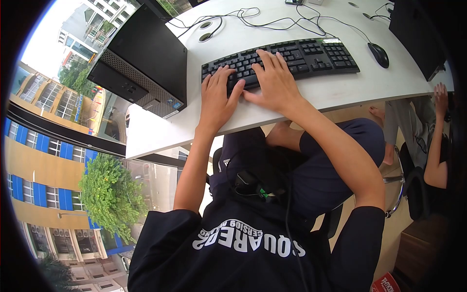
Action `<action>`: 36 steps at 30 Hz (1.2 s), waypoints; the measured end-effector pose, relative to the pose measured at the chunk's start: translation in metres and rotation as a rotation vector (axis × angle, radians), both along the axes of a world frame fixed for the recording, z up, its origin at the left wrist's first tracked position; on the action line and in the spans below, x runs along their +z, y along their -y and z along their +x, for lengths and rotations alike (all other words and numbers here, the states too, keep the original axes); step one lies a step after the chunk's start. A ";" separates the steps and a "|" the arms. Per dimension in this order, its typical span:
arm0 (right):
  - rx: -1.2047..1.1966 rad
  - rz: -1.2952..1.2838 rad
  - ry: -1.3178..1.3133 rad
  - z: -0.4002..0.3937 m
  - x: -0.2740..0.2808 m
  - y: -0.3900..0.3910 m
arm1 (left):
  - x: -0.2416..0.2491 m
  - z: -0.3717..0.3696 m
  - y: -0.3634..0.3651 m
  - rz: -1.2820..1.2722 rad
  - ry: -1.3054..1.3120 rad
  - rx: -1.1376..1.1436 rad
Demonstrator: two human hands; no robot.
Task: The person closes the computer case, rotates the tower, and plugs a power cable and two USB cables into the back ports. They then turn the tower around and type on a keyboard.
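A black keyboard (311, 57) lies on the white desk (335, 87), a little tilted in view. My left hand (217, 100) rests on its left part, fingers stretched out over the letter keys and thumb by the front edge. Just to the right, my right hand (276, 82) spreads its fingers over the middle keys, its thumb pointing left toward the other thumb. Neither hand holds anything. Some keys are covered by the fingers.
A black computer tower (146, 58) stands left of the keyboard, near the window. A black mouse (378, 55) lies to the right, before a dark monitor-like panel (418, 39). Loose cables (277, 22) cross the back. Another person's arm (436, 151) shows at far right.
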State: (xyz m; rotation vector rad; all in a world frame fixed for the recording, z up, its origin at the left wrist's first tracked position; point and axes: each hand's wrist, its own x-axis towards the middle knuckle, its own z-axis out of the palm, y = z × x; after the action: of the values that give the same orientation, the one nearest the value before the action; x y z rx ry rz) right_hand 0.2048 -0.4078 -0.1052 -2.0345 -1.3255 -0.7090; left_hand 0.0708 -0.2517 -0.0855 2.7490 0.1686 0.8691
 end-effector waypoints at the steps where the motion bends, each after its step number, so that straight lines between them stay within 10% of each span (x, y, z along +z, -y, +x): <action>1: -0.021 -0.012 0.014 0.000 0.000 0.000 | -0.001 0.000 -0.001 0.016 0.007 0.000; 36: 0.017 -0.055 -0.019 0.002 0.002 0.000 | -0.005 0.011 0.001 0.119 0.055 0.059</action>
State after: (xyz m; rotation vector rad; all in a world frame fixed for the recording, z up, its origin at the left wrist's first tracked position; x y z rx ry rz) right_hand 0.2063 -0.4076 -0.1028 -2.0657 -1.3633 -0.6503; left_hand 0.0816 -0.2525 -0.0900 2.8393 0.1948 0.9995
